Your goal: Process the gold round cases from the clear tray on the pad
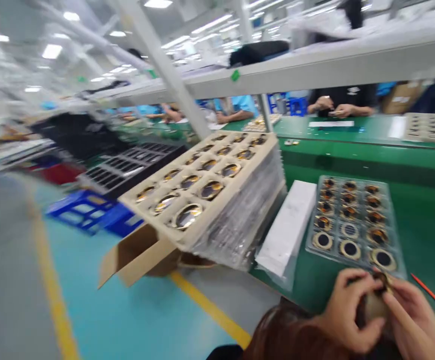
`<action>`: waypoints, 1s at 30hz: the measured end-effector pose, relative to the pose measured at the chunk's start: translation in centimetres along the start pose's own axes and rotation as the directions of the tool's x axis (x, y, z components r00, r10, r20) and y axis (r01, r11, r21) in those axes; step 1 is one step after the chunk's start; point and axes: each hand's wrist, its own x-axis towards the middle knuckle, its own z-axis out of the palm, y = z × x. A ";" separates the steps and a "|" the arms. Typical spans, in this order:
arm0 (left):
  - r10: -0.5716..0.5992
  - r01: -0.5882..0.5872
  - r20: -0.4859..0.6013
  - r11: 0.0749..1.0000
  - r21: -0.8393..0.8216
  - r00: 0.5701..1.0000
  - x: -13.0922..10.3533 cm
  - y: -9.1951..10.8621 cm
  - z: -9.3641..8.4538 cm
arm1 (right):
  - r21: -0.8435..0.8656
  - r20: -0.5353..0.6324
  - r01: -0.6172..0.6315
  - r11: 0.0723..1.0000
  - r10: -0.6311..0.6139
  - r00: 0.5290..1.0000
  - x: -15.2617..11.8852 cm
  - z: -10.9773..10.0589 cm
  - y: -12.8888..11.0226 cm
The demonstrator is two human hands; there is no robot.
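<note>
Both hands meet at the near edge of the green table (420, 210). The left hand (354, 310) has its grip closed around a small round piece with a gold-coloured rim (379, 299), and the right hand (414, 315) has its grip on the same piece from the other side; fingers cover much of it, so its details cannot be told. The piece is just beside the near edge of a clear plastic tray (394, 240) that lies on the table, carrying rows of round, dark-centred pieces with gold rims. To the right of the hands lies a thin orange-red stick (433, 296). Left of the clear tray is a long white block in clear plastic (288, 225). Farther left, a beige moulded tray (221, 212) of similar round pieces tops a plastic-wrapped stack (247, 210), with an open brown cardboard box (142, 255) below. Across the table, a co-worker's hands (332, 106) hold something too small to tell.
</note>
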 end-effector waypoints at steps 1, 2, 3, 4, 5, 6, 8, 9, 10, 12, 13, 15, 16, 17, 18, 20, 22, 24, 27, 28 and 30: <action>0.048 -0.048 -0.002 0.999 0.025 0.999 0.0 0.4 -0.4 | 0.186 -0.019 -0.106 0.977 0.111 0.994 -0.3 0.2 -1.0; 0.064 -0.065 0.017 0.996 0.059 0.998 0.1 0.7 -0.7 | 0.352 0.009 -0.191 0.917 0.200 0.980 -0.3 0.2 -2.0; 0.087 -0.090 0.037 0.991 0.099 0.996 0.3 0.9 -0.9 | 0.474 0.057 -0.250 0.844 0.254 0.966 -0.2 0.2 -3.0; 0.127 -0.133 0.052 0.981 0.145 0.991 0.4 1.0 -0.9 | 0.558 0.123 -0.294 0.776 0.274 0.954 -0.1 0.0 -3.9; 0.185 -0.194 0.064 0.963 0.186 0.981 0.5 1.1 -0.7 | 0.614 0.166 -0.318 0.723 0.275 0.947 0.0 -0.3 -4.7; 0.257 -0.263 0.056 0.940 0.215 0.965 0.6 1.1 -0.5 | 0.646 0.189 -0.331 0.688 0.277 0.942 -0.1 -0.6 -5.4; 0.374 -0.366 0.019 0.891 0.268 0.927 0.3 1.4 0.0 | 0.672 0.222 -0.346 0.655 0.268 0.938 -0.8 -1.1 -6.4; 0.414 -0.394 -0.008 0.872 0.292 0.910 0.1 1.6 0.1 | 0.676 0.235 -0.350 0.649 0.261 0.936 -1.3 -1.3 -6.7; 0.437 -0.405 -0.033 0.858 0.316 0.899 -0.2 1.8 0.2 | 0.677 0.250 -0.354 0.646 0.251 0.935 -1.8 -1.5 -6.9; 0.446 -0.394 -0.067 0.842 0.368 0.892 -0.6 2.0 0.1 | 0.676 0.272 -0.355 0.646 0.229 0.935 -2.4 -2.1 -6.9; 0.437 -0.377 -0.072 0.837 0.397 0.896 -0.8 2.0 0.0 | 0.668 0.275 -0.352 0.655 0.221 0.936 -2.5 -2.4 -6.7; 0.382 -0.325 -0.046 0.837 0.440 0.923 -0.9 1.7 -0.5 | 0.602 0.226 -0.305 0.738 0.208 0.952 -2.1 -3.4 -6.0; 0.336 -0.295 -0.012 0.844 0.448 0.942 -1.0 1.5 -0.8 | 0.524 0.171 -0.256 0.812 0.194 0.966 -1.8 -3.9 -5.6; 0.279 -0.261 0.026 0.856 0.446 0.960 -0.9 1.3 -1.1 | 0.423 0.112 -0.203 0.883 0.171 0.979 -1.5 -4.5 -5.2; 0.216 -0.223 0.066 0.874 0.431 0.974 -0.8 1.0 -1.3 | 0.317 0.057 -0.153 0.936 0.142 0.988 -1.1 -5.0 -4.7; 0.093 -0.138 0.136 0.915 0.380 0.986 -0.5 0.5 -1.7 | 0.154 -0.014 -0.091 0.984 0.094 0.995 -0.7 -5.7 -4.1; 0.003 -0.067 0.190 0.940 0.334 0.982 0.0 0.2 -1.7 | 0.001 0.003 -0.022 1.000 0.022 1.000 -0.6 -5.9 -3.7; -0.052 -0.032 0.248 0.946 0.322 0.967 0.7 0.0 -1.6 | -0.216 0.096 0.124 0.968 -0.105 0.990 -0.8 -5.6 -3.6; -0.119 -0.003 0.326 0.936 0.352 0.938 1.6 0.0 -1.4 | -0.415 0.257 0.330 0.848 -0.239 0.936 -1.0 -4.9 -3.7; -0.140 0.008 0.341 0.933 0.360 0.929 1.7 0.0 -1.4 | -0.438 0.289 0.363 0.822 -0.253 0.923 -1.0 -4.7 -3.8; -0.163 0.024 0.357 0.932 0.362 0.920 1.9 0.0 -1.4 | -0.460 0.335 0.397 0.794 -0.259 0.906 -1.0 -4.5 -3.9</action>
